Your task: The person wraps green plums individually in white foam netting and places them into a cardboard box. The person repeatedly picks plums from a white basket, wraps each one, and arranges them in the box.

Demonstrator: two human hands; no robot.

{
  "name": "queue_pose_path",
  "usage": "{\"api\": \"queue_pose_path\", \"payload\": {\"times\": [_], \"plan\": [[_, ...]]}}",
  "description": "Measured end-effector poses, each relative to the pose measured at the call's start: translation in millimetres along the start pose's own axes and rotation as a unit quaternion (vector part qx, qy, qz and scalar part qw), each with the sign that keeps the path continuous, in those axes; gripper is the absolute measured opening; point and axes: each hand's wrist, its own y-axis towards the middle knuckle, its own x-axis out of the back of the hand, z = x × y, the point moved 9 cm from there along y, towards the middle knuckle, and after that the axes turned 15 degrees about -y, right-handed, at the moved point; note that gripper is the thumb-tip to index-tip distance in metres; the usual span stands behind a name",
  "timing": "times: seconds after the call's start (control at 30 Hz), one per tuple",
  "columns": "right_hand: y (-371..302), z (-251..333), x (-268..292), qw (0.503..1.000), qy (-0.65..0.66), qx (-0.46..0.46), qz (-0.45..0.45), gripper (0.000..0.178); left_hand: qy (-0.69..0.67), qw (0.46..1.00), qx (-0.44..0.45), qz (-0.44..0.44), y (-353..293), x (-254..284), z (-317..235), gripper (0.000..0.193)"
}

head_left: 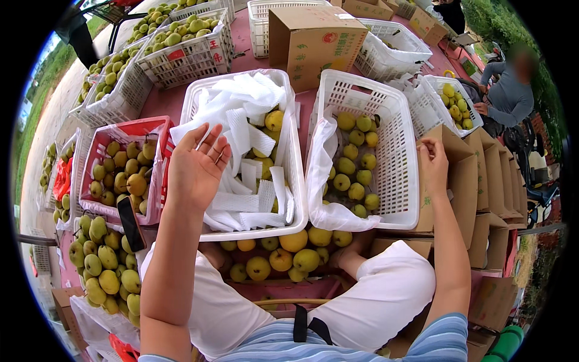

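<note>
My left hand (201, 161) is raised, palm upward, with its fingers apart and nothing in it. Beneath and beside it, white foam sleeves (248, 139) are heaped over yellow pears (274, 120) in a white plastic crate (300, 181). My right hand (433, 160) is between a second white crate (403, 158) and an upright cardboard box (459, 187). Its fingers are curled together; what they hold, if anything, is hidden. Green-yellow pears (345, 166) lie in that second crate, whose near edge is draped with a white liner (338, 216).
More pears (281, 260) lie between my legs. At left are a red-and-white crate of pears (134, 128), another pile (101, 265) and a dark phone (130, 222). A large cardboard box (319, 51) stands ahead; nested cartons (497, 175) line the right. A seated person (509, 90) is at far right.
</note>
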Motion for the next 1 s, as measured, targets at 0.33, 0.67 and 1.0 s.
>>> {"api": "queue_pose_path", "payload": {"times": [0.33, 0.67, 1.0], "plan": [[-163.0, 155.5, -361.8, 0.763, -0.357, 0.322, 0.433, 0.041, -0.033, 0.999, -0.041, 0.009, -9.4, -3.4, -27.4, 0.026], [-108.2, 229.2, -223.1, 0.929, -0.107, 0.239, 0.263, 0.025, 0.006, 0.999, -0.048, 0.023, -25.0, -8.2, -21.4, 0.035], [-111.2, 248.1, -21.8, 0.949, -0.031, 0.268, 0.165, 0.017, 0.239, 0.932, 0.133, 0.237, -76.1, -23.8, 77.7, 0.038]]}}
